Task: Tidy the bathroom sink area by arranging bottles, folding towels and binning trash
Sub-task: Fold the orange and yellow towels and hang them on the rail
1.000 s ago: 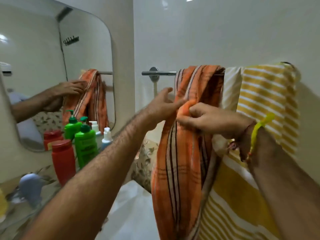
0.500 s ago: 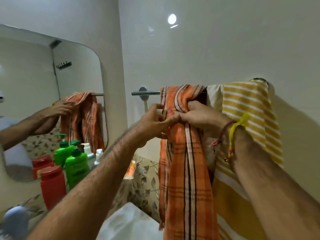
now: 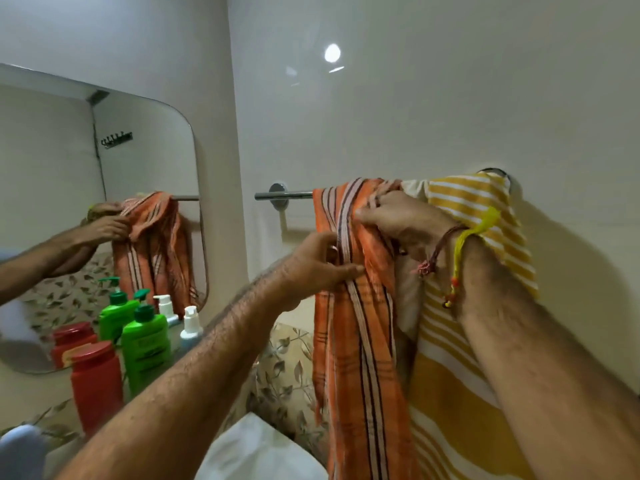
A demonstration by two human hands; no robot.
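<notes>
woven cloth orange towel, shiny metal towel bar, glossy plastic green bottle, glossy wall

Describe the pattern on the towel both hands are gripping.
Orange towel with dark and white stripes, clearest in the head view.

1 head-worn view, close, facing the towel rail ahead.

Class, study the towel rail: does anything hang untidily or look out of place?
Yes. The orange towel hangs bunched and twisted into a rope on the rail, not spread flat. Both the left hand and right hand grip it. The yellow striped towel beside it hangs flatter.
</notes>
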